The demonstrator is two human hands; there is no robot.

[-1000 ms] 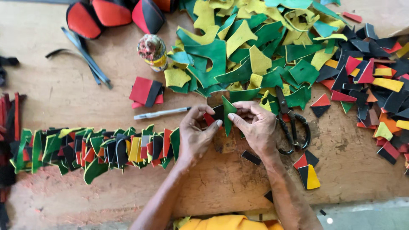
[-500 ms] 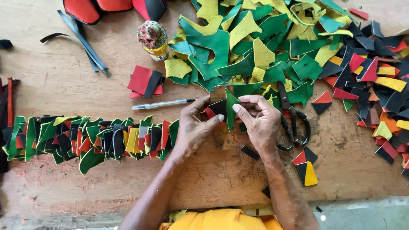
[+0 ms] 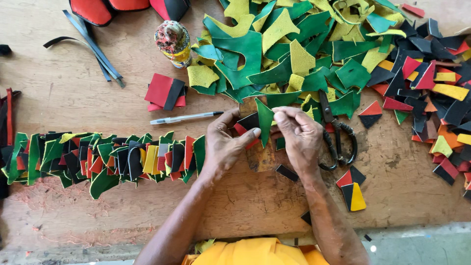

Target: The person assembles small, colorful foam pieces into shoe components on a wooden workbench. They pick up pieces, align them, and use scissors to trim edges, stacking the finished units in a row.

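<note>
Two hands meet over the worn wooden bench [image 3: 73, 88]. The left hand [image 3: 223, 145] pinches a black-and-red leather piece [image 3: 245, 125]; the right hand [image 3: 301, 137] grips a pointed green leather scrap [image 3: 265, 120] between them.

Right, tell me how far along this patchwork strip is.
Done: a long strip of overlapped green, red, black and yellow pieces lies across the wooden table. In hand: the left hand and right hand hold a green piece at its end. Left: a large pile of loose scraps, scissors beside it.
</note>
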